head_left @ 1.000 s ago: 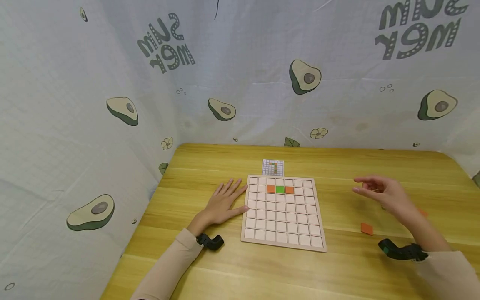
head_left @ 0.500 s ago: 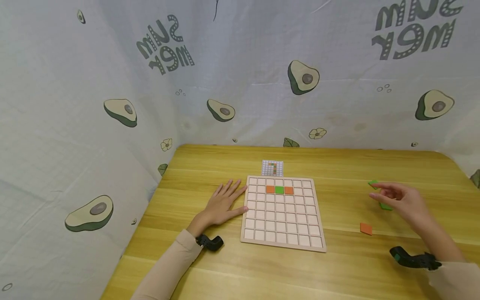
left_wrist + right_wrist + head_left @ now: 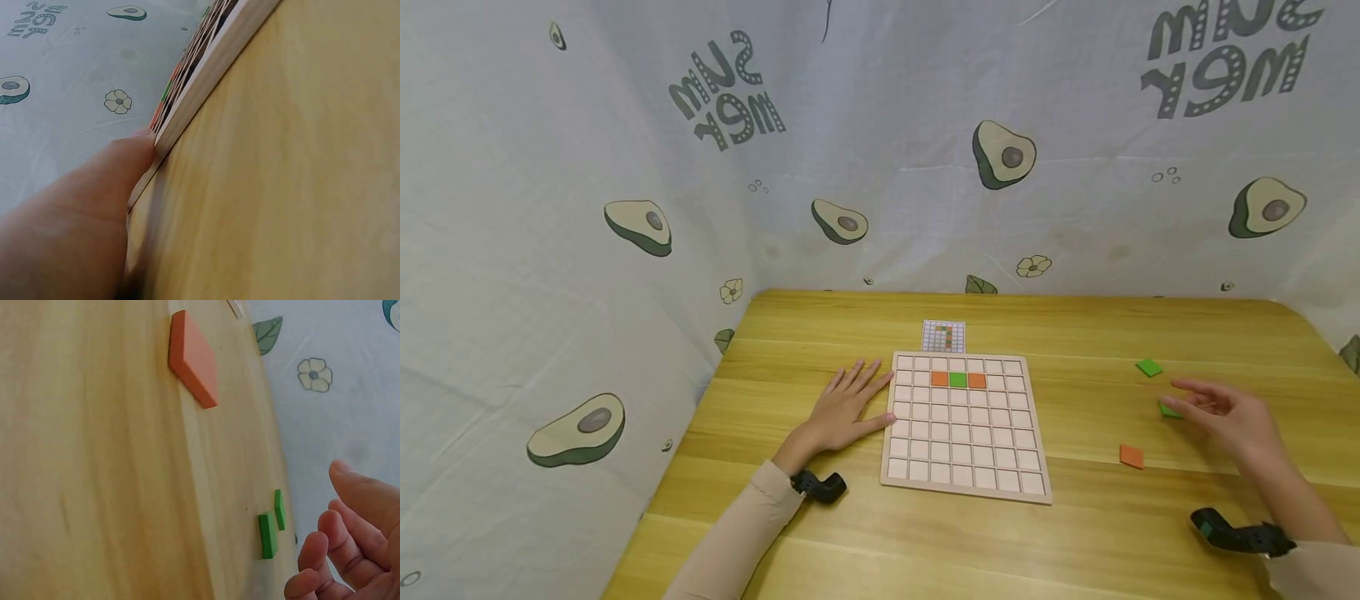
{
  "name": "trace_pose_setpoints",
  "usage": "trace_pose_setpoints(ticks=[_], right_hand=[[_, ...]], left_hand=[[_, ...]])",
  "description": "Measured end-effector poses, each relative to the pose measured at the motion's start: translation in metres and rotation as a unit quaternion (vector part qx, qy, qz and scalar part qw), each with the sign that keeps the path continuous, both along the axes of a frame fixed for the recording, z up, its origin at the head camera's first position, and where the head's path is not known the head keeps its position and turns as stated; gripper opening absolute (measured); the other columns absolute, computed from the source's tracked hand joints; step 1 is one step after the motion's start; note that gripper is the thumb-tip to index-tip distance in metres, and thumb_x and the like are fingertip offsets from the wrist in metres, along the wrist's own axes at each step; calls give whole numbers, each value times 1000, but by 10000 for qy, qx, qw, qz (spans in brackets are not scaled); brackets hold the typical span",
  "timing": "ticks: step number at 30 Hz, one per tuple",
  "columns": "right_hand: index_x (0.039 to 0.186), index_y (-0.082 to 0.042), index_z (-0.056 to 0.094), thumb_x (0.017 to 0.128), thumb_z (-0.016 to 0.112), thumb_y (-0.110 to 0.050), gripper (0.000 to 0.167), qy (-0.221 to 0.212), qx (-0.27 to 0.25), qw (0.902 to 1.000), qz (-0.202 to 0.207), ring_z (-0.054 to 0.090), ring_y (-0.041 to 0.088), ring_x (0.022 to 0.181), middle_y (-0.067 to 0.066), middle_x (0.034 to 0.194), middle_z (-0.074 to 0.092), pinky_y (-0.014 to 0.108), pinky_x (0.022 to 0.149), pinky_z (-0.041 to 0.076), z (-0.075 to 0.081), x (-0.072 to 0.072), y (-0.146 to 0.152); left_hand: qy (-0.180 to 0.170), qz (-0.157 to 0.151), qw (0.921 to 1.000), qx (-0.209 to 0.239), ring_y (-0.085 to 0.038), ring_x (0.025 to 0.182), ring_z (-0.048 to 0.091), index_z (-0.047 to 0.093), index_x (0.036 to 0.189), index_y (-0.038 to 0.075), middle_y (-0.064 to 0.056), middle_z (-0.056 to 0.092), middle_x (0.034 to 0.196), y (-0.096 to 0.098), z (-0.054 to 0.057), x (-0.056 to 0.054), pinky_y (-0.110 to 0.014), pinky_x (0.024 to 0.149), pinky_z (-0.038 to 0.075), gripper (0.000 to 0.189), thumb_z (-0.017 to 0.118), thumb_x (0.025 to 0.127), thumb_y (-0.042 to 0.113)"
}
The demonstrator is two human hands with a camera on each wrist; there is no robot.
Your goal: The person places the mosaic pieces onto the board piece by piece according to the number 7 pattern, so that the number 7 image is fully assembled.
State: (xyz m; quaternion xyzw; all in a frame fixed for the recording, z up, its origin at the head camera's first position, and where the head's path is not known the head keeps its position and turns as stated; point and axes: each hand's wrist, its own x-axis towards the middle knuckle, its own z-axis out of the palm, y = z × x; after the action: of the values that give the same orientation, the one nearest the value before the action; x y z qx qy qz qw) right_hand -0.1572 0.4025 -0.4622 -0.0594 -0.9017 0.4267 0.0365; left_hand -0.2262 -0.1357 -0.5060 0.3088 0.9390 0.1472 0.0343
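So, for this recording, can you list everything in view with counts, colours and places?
Grid board: 1, pale wood, middle of the table
Placed orange tiles: 2, orange, board's second row from the far edge
Placed green tile: 1, green, between those two
Card: 1, white with a coloured grid, beyond the board
Loose green tiles: 2, green, right of the board
Loose orange tile: 1, orange, nearer than the green ones
Table: 1, yellowish wood, underneath
Patterned sheet: pale, behind and left
Wrist devices: 2, black, one per wrist
Sleeves: 2, beige, on both arms
Left hand: 1, at the board's left edge
Right hand: 1, by the loose green tiles
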Motion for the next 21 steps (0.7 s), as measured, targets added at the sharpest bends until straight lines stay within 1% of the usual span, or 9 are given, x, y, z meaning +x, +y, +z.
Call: trace_pose_setpoints(ticks=[3,5,7,8,10,12,18,20,21], right_hand=[[107,-36,68,94,72,-33,14,2,-79,9999,-94,53,-6,73,-27,85,55,21,57,47,-4,1,3],[105,-36,68,94,72,-32,13,25,-96,9999,-130,55,-2,70,-25,83,56,22,56,48,-6,2,3],[105,-31,69,94,72,-31,12,47,-98,9998,-155,57,3,67,-23,81,57,23,54,48,-8,3,3],[107,-25,70,94,72,-31,14,47,-57,9998,-161,57,5,65,-21,80,58,24,53,48,-9,3,2],[107,-22,70,95,71,-32,16,21,-33,9998,-186,58,7,63,-19,78,59,25,52,48,-10,4,2],[110,-12,71,95,71,-32,25,-6,16,9998,-205,58,8,62,-17,77,60,25,52,47,-11,4,2],[115,-8,71,95,71,-33,32,-130,-66,9996,-257,53,5,65,-17,77,60,21,55,44,-16,4,7],[117,-4,71,95,71,-33,37,-186,-141,9994,-258,51,5,67,-17,77,60,21,56,43,-17,3,8],[116,-6,71,94,71,-33,35,-211,-191,9992,-273,51,5,67,-17,77,60,21,56,43,-18,3,9]], left_hand=[[0,15,10000,-50,-28,152,1,16,162,26,-3,7,167,0,-1,0,-49,121,-1,77,37,100,66],[-3,23,10000,-51,-27,152,0,15,162,26,-2,7,167,0,-2,-1,-49,121,-1,77,37,100,66],[-14,38,10000,-62,-26,152,0,15,162,27,-1,7,167,0,-3,-1,-48,121,-1,77,37,99,67],[-14,40,10000,-60,-26,152,0,15,162,27,-1,7,167,0,-3,-1,-48,121,-1,77,37,99,67],[-20,41,10000,-52,-26,152,0,15,162,26,-1,7,167,0,-3,-1,-47,121,-1,77,37,99,67],[-27,41,10000,-63,-26,152,-1,15,162,27,-1,6,167,0,-2,-1,-47,121,-2,77,37,99,67],[-14,30,10000,-67,-26,152,-1,15,162,27,-2,6,167,0,-2,-1,-48,121,-2,77,37,100,66],[2,16,10000,-60,-27,152,0,15,162,26,-2,6,167,0,-2,-1,-49,121,-1,77,37,100,66],[15,3,10000,-34,-27,152,0,16,162,26,-3,7,167,0,-2,-1,-49,121,-1,77,38,100,65]])
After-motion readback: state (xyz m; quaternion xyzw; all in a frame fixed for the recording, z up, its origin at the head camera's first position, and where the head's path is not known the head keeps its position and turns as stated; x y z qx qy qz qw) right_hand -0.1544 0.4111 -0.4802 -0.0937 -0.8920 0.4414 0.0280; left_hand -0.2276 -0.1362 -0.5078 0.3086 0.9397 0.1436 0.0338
